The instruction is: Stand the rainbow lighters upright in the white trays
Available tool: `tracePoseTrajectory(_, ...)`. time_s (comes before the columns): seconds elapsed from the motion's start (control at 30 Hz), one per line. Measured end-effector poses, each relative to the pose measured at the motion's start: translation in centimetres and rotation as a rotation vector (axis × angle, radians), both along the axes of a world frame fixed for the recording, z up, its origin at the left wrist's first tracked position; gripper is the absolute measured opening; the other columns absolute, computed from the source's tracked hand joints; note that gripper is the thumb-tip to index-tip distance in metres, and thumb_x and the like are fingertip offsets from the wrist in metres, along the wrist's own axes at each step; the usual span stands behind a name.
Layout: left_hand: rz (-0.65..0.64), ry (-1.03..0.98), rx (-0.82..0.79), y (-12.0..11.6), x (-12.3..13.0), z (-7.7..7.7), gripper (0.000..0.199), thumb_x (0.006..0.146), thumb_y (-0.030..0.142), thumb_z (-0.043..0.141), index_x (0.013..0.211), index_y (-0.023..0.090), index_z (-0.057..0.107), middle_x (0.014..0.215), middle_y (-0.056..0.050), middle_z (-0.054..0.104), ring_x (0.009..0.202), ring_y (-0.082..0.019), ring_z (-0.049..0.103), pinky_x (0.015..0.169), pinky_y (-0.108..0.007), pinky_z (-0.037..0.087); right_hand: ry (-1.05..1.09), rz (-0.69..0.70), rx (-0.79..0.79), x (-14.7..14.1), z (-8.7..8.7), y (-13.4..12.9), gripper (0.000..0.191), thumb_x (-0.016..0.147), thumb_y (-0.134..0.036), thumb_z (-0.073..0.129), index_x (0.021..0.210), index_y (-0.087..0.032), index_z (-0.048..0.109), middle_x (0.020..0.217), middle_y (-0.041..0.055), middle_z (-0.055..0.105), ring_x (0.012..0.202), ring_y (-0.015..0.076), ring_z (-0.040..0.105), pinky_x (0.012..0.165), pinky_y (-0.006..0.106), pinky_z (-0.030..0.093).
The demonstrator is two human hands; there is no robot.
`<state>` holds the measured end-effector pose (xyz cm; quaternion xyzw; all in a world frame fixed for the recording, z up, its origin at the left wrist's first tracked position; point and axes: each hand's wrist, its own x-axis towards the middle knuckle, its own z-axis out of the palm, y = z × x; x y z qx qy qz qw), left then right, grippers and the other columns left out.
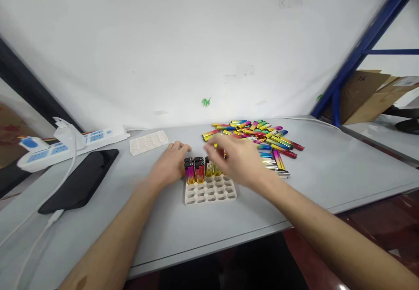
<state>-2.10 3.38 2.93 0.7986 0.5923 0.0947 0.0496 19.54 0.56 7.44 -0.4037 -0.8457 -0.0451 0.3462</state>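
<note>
A white tray (211, 192) with rows of holes lies in front of me, its front rows bare. Several lighters (200, 172) with black tops stand upright in its back part, in purple, red and yellow. My left hand (172, 161) rests at the tray's back left, beside the lighters, its fingers bent; whether it holds anything is hidden. Over the back right of the tray is my right hand (234, 157), blurred, its fingers near the yellow lighters; what it may hold cannot be made out. Behind and right of it lies a pile of shiny coloured metallic sleeves (276, 141).
Another white tray (149, 142) lies at the back left. A power strip (73, 146) with plugs and a black phone (81, 181) with a white cable are on the left. Cardboard boxes (373, 96) stand beyond a blue frame (360, 46) at right.
</note>
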Motion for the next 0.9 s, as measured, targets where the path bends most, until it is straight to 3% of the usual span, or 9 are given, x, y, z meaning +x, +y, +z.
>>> tracePoseTrajectory(0.07,0.009,-0.014,-0.016,-0.1,0.1,0.1,0.048,0.078,0.02,0.059,0.126,0.017,0.055,0.127,-0.015,0.052,0.118,-0.032,0.052,0.1,-0.043,0.048,0.041,-0.144,-0.035,1.8,0.4,2.7,0.031,0.101,-0.037,0.044,0.098,-0.017,0.067,0.071,0.0035,0.069,0.061,0.0164,0.059,0.057,0.028,0.031)
tracePoseTrajectory(0.13,0.017,-0.026,-0.028,-0.1,0.1,0.2,0.05,0.078,0.021,0.059,0.127,0.016,0.055,0.128,-0.015,0.052,0.119,-0.033,0.052,0.101,-0.045,0.048,-0.011,-0.299,-0.113,4.0,-0.3,5.4,0.027,0.099,-0.034,0.045,0.1,-0.019,0.068,0.08,0.0066,0.072,0.069,0.02,0.061,0.06,0.03,0.035)
tracePoseTrajectory(0.2,0.023,-0.04,-0.029,0.0,0.1,0.2,0.045,0.082,0.026,0.057,0.126,0.016,0.056,0.128,-0.016,0.052,0.118,-0.033,0.052,0.101,-0.046,0.047,-0.126,-0.334,-0.204,6.0,-1.8,7.5,0.023,0.095,-0.027,0.05,0.102,-0.019,0.07,0.098,0.0104,0.072,0.089,0.0256,0.064,0.068,0.032,0.042)
tracePoseTrajectory(0.3,0.02,-0.042,-0.009,0.2,0.1,-0.1,0.04,0.089,0.036,0.051,0.124,0.016,0.057,0.126,-0.015,0.053,0.116,-0.033,0.052,0.101,-0.047,0.047,-0.257,-0.313,-0.244,8.0,-4.0,9.0,0.029,0.089,-0.025,0.056,0.113,-0.017,0.071,0.113,0.0153,0.068,0.115,0.0339,0.055,0.09,0.041,0.045)
tracePoseTrajectory(0.47,0.015,-0.044,0.033,0.7,-0.2,-0.6,0.038,0.094,0.042,0.046,0.121,0.019,0.058,0.122,-0.013,0.054,0.115,-0.032,0.053,0.101,-0.047,0.047,-0.285,-0.262,-0.221,7.8,-4.9,8.8,0.035,0.09,-0.03,0.056,0.119,-0.019,0.072,0.115,0.0151,0.065,0.115,0.0354,0.051,0.098,0.049,0.042)
tracePoseTrajectory(0.53,0.019,-0.043,0.028,0.7,-0.3,-0.6,0.037,0.089,0.036,0.053,0.122,0.02,0.058,0.122,-0.012,0.054,0.116,-0.031,0.053,0.1,-0.045,0.048,-0.28,-0.25,-0.219,7.3,-4.8,8.5,0.032,0.091,-0.031,0.056,0.116,-0.021,0.073,0.116,0.0145,0.064,0.116,0.0359,0.05,0.1,0.051,0.041)
tracePoseTrajectory(0.67,0.017,-0.013,-0.011,0.5,-0.4,-0.4,0.055,0.073,0.02,0.063,0.127,0.018,0.055,0.128,-0.012,0.052,0.121,-0.032,0.051,0.101,-0.044,0.049,-0.238,-0.245,-0.232,7.0,-4.7,8.1,0.032,0.093,-0.035,0.055,0.116,-0.021,0.073,0.118,0.0146,0.063,0.117,0.0359,0.049,0.101,0.051,0.04)
tracePoseTrajectory(0.9,0.027,-0.003,-0.027,0.4,-0.3,-0.2,0.061,0.068,0.018,0.063,0.128,0.019,0.055,0.13,-0.013,0.052,0.124,-0.034,0.05,0.102,-0.045,0.048,-0.219,-0.186,-0.255,6.0,-4.8,7.6,0.029,0.097,-0.041,0.055,0.1,-0.021,0.076,0.114,0.0136,0.064,0.113,0.0339,0.049,0.099,0.048,0.04)
